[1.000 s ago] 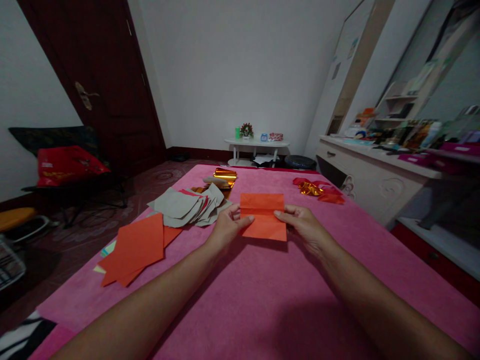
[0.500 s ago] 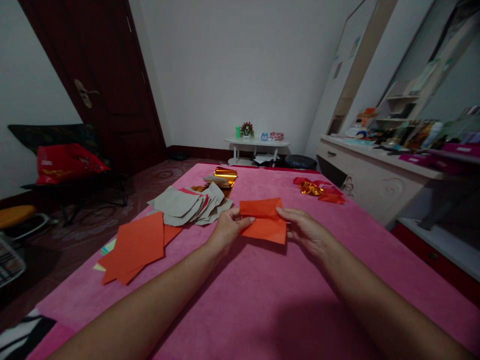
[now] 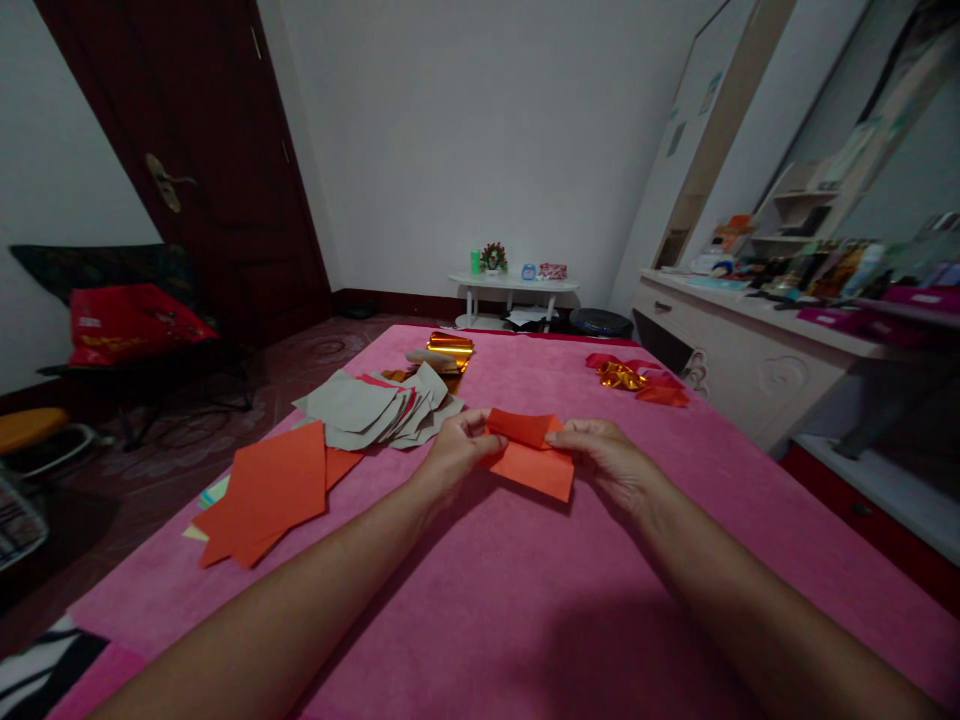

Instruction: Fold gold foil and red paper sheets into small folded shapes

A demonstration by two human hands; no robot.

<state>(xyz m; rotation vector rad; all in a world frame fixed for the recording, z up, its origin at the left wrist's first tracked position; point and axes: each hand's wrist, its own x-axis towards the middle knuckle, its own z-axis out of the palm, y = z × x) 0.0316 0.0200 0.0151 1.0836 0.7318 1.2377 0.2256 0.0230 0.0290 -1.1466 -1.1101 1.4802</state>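
Note:
A small sheet of orange paper [image 3: 531, 470] is held between my hands, just above the pink cloth [image 3: 480, 610]. Its far part is bent up along a crosswise crease. My left hand [image 3: 459, 450] pinches the left edge, thumb on top at the crease. At the right edge, my right hand [image 3: 604, 455] pinches the paper with its thumb near the same crease. The fingers beneath the sheet are partly hidden. Left of my left hand lie loose orange sheets [image 3: 274, 480] and a fanned stack of grey paper pieces [image 3: 352, 405].
Gold foil [image 3: 450, 348] lies behind the grey stack. Crumpled red and gold pieces [image 3: 626, 376] are at the far right of the cloth. A dressing table [image 3: 750, 340] crowded with bottles stands at the right. A red bag [image 3: 135, 325] rests on a chair at the left.
The far part of the orange paper is folded more steeply toward me, so it looks shorter. Its near right corner has dipped slightly. Both hands keep their hold.

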